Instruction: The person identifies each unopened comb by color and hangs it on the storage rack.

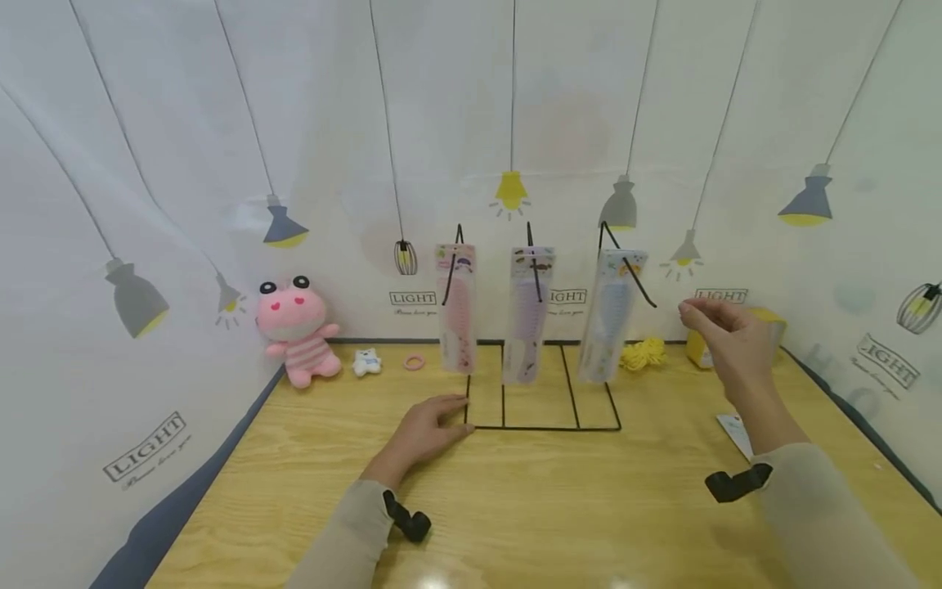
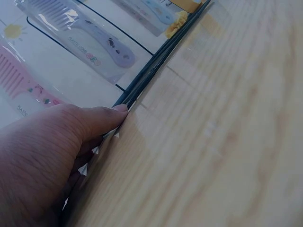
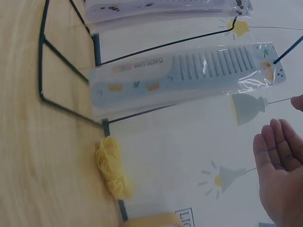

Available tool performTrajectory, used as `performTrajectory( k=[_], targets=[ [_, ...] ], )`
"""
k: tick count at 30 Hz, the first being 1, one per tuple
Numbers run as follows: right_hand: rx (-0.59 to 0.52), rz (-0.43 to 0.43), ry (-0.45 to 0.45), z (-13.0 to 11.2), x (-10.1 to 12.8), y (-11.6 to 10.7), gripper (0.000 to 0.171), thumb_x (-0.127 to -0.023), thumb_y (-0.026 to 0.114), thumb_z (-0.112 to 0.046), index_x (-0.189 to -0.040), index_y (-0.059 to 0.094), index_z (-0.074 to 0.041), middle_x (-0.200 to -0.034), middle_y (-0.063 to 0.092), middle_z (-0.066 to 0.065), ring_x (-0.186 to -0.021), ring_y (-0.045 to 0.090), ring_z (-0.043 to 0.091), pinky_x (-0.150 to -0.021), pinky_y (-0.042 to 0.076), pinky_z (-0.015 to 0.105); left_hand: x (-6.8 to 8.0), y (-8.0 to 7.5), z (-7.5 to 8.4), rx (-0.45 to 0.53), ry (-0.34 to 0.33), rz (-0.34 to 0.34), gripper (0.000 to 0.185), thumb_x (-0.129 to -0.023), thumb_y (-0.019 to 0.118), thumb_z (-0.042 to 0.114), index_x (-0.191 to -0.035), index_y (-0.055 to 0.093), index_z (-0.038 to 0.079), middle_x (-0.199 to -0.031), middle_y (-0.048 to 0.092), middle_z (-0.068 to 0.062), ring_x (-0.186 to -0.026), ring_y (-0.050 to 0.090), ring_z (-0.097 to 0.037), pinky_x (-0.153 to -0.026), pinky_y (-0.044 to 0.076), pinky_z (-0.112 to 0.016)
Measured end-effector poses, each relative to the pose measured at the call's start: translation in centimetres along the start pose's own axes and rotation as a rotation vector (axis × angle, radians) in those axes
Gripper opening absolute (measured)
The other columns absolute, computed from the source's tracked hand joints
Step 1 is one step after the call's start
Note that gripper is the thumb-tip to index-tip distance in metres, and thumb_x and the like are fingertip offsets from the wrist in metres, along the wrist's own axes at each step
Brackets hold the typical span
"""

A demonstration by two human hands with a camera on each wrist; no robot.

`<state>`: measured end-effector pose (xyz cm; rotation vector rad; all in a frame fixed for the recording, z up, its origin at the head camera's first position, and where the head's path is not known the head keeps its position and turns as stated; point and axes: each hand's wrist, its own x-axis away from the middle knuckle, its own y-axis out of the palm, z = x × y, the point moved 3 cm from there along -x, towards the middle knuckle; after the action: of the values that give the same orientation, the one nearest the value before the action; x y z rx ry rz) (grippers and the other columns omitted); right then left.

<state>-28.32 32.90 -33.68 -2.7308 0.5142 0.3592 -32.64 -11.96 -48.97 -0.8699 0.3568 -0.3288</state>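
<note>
A black wire display rack (image 1: 545, 428) stands on the table with three packaged plastic combs on its hooks: a pink comb (image 1: 459, 315) at left, a purple comb (image 1: 526, 327) in the middle, a blue comb (image 1: 612, 315) at right. My left hand (image 1: 418, 432) holds the front left corner of the rack's base; in the left wrist view its thumb (image 2: 102, 120) lies on the bar, the other fingers partly hidden. To the right of the blue comb's hook, my right hand (image 1: 739, 343) is raised in the air, holding nothing, fingers loosely bent and apart from the rack.
A pink plush toy (image 1: 298, 327), a small white star-shaped piece (image 1: 365, 361) and a pink ring (image 1: 414, 361) are at the back left. Yellow yarn (image 1: 643, 353) and a yellow box (image 1: 769, 327) are at the back right. A flat package (image 1: 734, 433) lies near the right forearm.
</note>
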Motion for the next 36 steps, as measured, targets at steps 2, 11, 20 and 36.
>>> performTrajectory(
  k=[2, 11, 20, 36],
  targets=[
    [0.034, -0.023, 0.007, 0.5, 0.5, -0.6, 0.054, -0.092, 0.067, -0.054, -0.127, 0.067, -0.013, -0.104, 0.067, -0.02, -0.105, 0.054, 0.004, -0.089, 0.039, 0.03, 0.0, -0.2, 0.1, 0.0, -0.005, -0.002, 0.057, -0.094, 0.068, 0.046, -0.144, 0.058, 0.021, -0.149, 0.052, 0.002, -0.14, 0.043, -0.028, -0.116, 0.034, -0.049],
    [0.167, -0.049, 0.033, 4.7, 3.3, -4.2, 0.053, -0.095, 0.064, -0.054, -0.129, 0.068, -0.013, -0.106, 0.066, -0.024, -0.1, 0.054, -0.003, -0.079, 0.044, 0.016, 0.0, -0.2, 0.1, 0.006, 0.0, -0.009, 0.057, -0.094, 0.068, 0.046, -0.144, 0.058, 0.02, -0.149, 0.053, 0.0, -0.14, 0.044, -0.028, -0.116, 0.034, -0.049],
    [0.343, -0.047, 0.076, 11.2, 5.5, -6.1, 0.062, -0.096, 0.062, -0.055, -0.135, 0.06, -0.007, -0.104, 0.059, -0.025, -0.088, 0.048, -0.014, -0.066, 0.047, 0.015, -0.1, -0.4, -0.1, 0.005, 0.01, -0.008, 0.058, -0.094, 0.068, 0.047, -0.144, 0.058, 0.021, -0.15, 0.052, 0.0, -0.14, 0.043, -0.029, -0.117, 0.033, -0.05],
    [0.796, -0.283, 0.046, 16.6, 5.0, -7.4, 0.099, -0.094, 0.055, -0.065, -0.136, 0.04, 0.024, -0.129, 0.041, 0.048, -0.114, 0.037, 0.063, -0.093, 0.03, 0.074, 0.1, -0.1, -0.1, 0.01, 0.02, 0.018, 0.055, -0.094, 0.069, 0.045, -0.142, 0.06, 0.02, -0.149, 0.052, -0.002, -0.14, 0.043, -0.03, -0.117, 0.032, -0.052]
  ],
)
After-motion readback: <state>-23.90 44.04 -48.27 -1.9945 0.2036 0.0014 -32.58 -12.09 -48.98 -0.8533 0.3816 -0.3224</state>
